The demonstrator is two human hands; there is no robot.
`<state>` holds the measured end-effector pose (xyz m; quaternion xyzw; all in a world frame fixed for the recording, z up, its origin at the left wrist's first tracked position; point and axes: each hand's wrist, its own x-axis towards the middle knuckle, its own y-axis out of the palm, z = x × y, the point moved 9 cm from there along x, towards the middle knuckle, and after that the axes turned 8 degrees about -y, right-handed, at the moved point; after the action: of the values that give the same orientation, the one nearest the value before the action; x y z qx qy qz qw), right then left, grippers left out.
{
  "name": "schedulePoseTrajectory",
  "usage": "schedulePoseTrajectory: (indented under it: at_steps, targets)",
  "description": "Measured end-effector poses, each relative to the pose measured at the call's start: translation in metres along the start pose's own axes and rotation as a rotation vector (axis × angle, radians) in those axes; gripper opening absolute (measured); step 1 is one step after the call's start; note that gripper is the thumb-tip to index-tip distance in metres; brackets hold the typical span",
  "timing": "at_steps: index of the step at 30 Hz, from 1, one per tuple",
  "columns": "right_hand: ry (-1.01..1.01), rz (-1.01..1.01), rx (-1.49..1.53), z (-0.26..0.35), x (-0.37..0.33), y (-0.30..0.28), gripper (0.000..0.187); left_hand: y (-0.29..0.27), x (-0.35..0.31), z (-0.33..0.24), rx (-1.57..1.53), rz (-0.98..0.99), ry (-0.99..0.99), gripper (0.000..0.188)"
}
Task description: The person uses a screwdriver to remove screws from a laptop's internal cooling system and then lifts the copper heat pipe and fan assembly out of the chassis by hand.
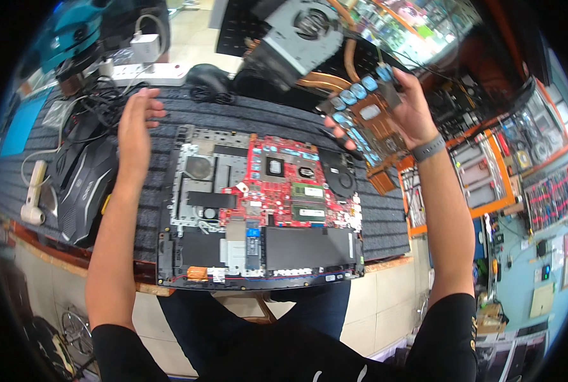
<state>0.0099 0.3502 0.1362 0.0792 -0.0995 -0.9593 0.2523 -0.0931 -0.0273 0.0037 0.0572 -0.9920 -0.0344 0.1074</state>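
Note:
My right hand (pixel 417 111) grips a laptop heatsink (pixel 371 113) by its edge, up at the right. Copper plates, bent copper pipes and pale blue thermal pads show on its underside, and a silver fan (pixel 309 28) sits at its far left end. Below lies an opened laptop base (pixel 306 248) with a red motherboard (pixel 274 194), two green memory sticks (pixel 308 202), a black battery and a black fan (pixel 341 179). My left hand (pixel 139 121) hovers beyond the laptop's far left corner, fingers stretched out, holding nothing.
Under the laptop is a ribbed grey mat (pixel 385 216). A black angular case (pixel 83 184) and cables stand at the left. Behind are a white power strip (pixel 160 74), a charger (pixel 145 48) and a black mouse (pixel 207 79). An orange-framed tray (pixel 414 210) lies at the right.

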Motion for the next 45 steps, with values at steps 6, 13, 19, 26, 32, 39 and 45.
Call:
schedulePoseTrajectory:
  at_steps: [6,13,19,26,32,39,45]
  targets:
    - [-0.036,0.066,-0.035,0.01,0.001,0.004,0.101,0.0,0.0,0.003,0.041,0.005,-0.025,0.051]
    - [-0.04,0.019,-0.125,0.012,0.006,0.01,0.096,0.0,0.001,0.004,0.055,0.009,-0.021,0.051]
    - [-0.126,-0.09,-0.205,0.014,0.035,0.031,0.092,0.007,-0.001,-0.002,0.165,0.085,0.091,0.047]
    - [-0.202,-0.171,-0.281,0.019,0.038,0.057,0.092,0.012,-0.01,-0.017,0.164,0.098,0.194,0.038]
    - [-0.085,-0.324,-0.211,0.001,-0.001,0.043,0.085,0.01,-0.024,-0.034,0.181,0.099,0.248,0.036]
    - [-0.076,-0.446,-0.291,-0.011,-0.042,0.028,0.102,0.019,-0.091,-0.088,0.217,0.155,0.288,0.03]
    - [-0.066,-0.481,-0.342,-0.013,-0.063,0.027,0.116,0.086,-0.211,-0.135,0.298,0.376,0.392,0.024]
